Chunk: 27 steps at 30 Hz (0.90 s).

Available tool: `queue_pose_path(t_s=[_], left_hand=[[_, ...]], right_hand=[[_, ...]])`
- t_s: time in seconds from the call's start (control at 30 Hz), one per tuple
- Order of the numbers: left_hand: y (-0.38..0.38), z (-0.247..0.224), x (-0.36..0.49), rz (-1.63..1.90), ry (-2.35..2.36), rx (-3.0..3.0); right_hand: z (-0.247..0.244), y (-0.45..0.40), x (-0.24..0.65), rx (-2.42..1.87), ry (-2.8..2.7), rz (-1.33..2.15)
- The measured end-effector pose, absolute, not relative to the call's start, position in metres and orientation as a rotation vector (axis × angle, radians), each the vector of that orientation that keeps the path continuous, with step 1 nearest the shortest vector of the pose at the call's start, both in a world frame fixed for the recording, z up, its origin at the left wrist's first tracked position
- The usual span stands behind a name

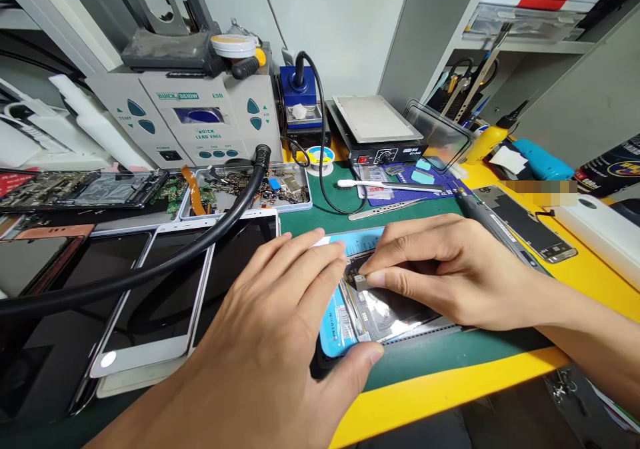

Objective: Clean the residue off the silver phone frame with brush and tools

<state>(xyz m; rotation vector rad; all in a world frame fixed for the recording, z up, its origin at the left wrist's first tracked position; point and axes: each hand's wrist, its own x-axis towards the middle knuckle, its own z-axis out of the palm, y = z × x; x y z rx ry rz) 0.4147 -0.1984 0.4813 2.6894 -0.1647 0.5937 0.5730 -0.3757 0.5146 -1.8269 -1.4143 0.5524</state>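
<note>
1 device [387, 317]: internals exposed, apparently mid-work. Right fingers [415, 239]: nearly together at 1 small metallic piece [361, 282], hold unclear. Left fingers [320, 269]: open beside blue card [333, 328], nothing visibly gripped.

- The left hand [295, 322] hides part of the blue packet [330, 334]; its forearm leaves at the near edge.
- The right hand [450, 269] covers part of the small grey piece [361, 282] pinched at its fingertips (how much lies beneath, I can't tell); its forearm is cut off at the right.
- The black hose [215, 232] runs out at the left.
- The black can [615, 166] is cut off at the right.
- A pixelated patch [540, 192] blurs what lies beyond the white box [600, 229].
</note>
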Motion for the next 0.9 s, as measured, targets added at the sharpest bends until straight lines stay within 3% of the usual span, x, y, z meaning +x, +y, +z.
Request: queue_pose_path(t_s=[0.9], left_hand=[[-0.1984, 0.4824, 0.4158, 0.607, -0.196, 2.713]], right_hand=[[0.515, -0.3723, 0.574, -1.8, -1.39, 0.617]])
